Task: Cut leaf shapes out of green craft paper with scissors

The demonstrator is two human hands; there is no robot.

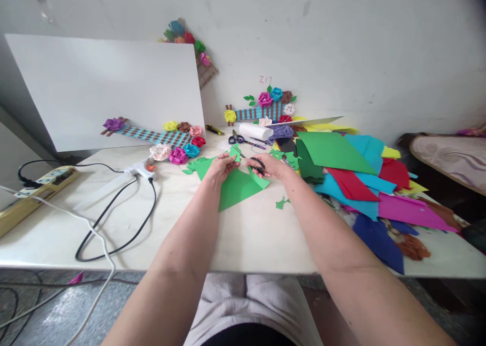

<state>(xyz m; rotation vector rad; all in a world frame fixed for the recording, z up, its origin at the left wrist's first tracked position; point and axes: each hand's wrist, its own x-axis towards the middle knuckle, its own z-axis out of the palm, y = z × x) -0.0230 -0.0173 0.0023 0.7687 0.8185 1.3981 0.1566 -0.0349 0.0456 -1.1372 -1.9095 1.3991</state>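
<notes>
My left hand [224, 166] pinches a small piece of green paper [236, 153] above the table. Facing it, my right hand [269, 166] is wrapped round the black handles of a pair of scissors [258, 167], whose blades point left toward that piece. Beneath both hands lies a larger green sheet [239, 189]. Green cut scraps [281, 203] rest to the right of the sheet, and more cut pieces [290, 158] sit behind my right hand. Whether the blades touch the paper is too small to tell.
A heap of coloured paper [341, 151] covers the table's right side. A glue gun [140, 170] with looping cable and a power strip [41, 186] occupy the left. Behind are a flower-decorated woven piece [155, 136], dark-blue-handled scissors [236, 139], a white roll [255, 131] and a yellow cutter [214, 130].
</notes>
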